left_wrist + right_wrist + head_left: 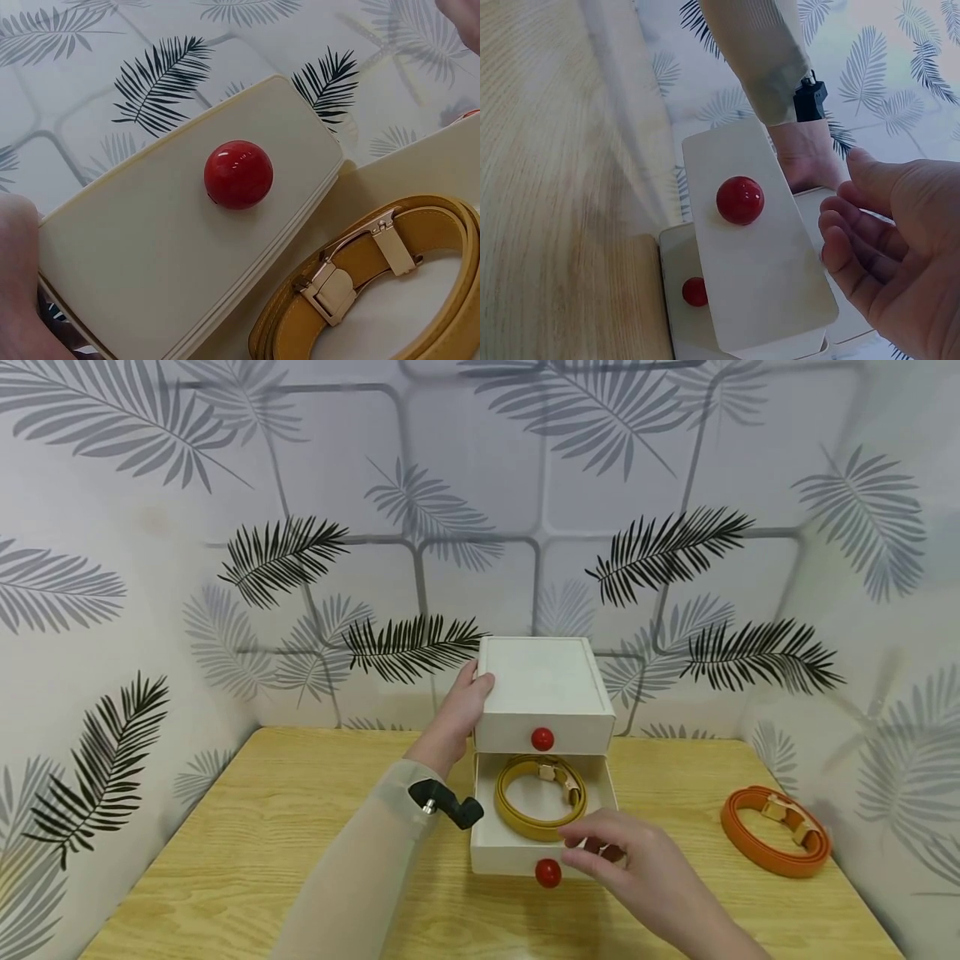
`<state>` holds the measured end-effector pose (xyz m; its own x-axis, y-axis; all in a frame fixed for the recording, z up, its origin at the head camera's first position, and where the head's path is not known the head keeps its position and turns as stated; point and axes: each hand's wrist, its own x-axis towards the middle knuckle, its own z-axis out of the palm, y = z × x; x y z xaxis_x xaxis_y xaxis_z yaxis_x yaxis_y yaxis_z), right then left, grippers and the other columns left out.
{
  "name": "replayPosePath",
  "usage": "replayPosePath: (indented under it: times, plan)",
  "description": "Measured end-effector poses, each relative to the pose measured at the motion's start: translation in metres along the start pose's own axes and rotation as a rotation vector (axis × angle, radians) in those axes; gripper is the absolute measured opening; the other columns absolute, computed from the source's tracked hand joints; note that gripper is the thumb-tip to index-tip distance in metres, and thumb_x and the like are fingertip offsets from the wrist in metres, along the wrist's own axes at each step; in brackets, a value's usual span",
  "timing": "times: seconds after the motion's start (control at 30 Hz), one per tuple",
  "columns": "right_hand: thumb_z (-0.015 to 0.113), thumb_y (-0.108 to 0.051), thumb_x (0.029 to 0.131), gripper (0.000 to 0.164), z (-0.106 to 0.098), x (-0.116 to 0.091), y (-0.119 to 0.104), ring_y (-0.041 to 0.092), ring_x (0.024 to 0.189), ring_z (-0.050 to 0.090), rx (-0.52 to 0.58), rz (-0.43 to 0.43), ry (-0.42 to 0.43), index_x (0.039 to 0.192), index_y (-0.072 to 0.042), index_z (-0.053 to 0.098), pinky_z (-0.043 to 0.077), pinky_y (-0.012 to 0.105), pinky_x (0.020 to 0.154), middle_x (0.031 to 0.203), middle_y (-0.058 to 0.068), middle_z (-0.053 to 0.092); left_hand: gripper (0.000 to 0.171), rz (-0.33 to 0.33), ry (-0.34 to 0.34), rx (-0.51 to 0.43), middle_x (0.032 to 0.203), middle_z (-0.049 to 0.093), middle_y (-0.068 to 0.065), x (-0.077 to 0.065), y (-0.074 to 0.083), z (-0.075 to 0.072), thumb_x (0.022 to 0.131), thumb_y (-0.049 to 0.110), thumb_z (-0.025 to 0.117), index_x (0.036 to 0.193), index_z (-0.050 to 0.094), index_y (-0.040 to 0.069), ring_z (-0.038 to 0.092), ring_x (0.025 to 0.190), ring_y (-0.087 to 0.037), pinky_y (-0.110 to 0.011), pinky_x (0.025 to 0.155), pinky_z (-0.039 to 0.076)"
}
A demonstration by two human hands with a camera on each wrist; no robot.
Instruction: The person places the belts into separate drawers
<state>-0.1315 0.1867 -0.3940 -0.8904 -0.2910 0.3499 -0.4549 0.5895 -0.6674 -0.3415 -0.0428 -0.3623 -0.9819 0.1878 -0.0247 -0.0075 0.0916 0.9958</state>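
Observation:
A white two-drawer box (543, 677) stands on the table, its lower drawer (504, 860) pulled out. My left hand (459, 710) holds the box at its left side, the thumb by the top edge; part of the fingers is hidden. Inside the drawer lies a coiled mustard-yellow belt (517, 817) with a gold buckle (334, 291). My right hand (637, 864) is at the drawer's front right corner, beside the lower red knob (548, 872). Its fingers are loosely bent and hold nothing in the right wrist view. The upper drawer, with its red knob (542, 739), is closed.
To the right on the wooden table (322, 827) lies a coiled orange belt (759, 852) with a gold buckle. Leaf-patterned walls (480, 585) rise behind the table and on both sides. A black camera mount (446, 802) sits on my left wrist.

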Motion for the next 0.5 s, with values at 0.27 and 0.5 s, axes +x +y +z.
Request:
replayPosePath:
  times: [0.27,0.5]
  plan:
    - [0.079,-0.032,0.105,0.016,-0.0018,-0.0038,0.0019,0.01,0.091,0.07,0.107,0.19,-0.135,0.116,-0.022,0.085,0.061,0.027,0.08,0.106,-0.012,0.079,0.064,-0.016,-0.002,0.003,0.18,0.026,-0.009,0.0003,0.0,-0.0007,0.118,0.042,0.042,0.178,0.022,0.029,0.03,0.16,-0.039,-0.068,0.124,0.029]
    - [0.075,-0.035,0.107,0.019,0.0021,-0.0085,0.0077,0.021,0.083,0.065,0.215,0.324,-0.27,0.111,-0.019,0.084,0.058,0.029,0.073,0.087,-0.001,0.071,0.064,-0.008,-0.001,-0.002,0.18,0.025,-0.01,0.0006,-0.0001,-0.0004,0.118,0.041,0.042,0.178,0.022,0.028,0.029,0.161,-0.039,-0.067,0.125,0.028]
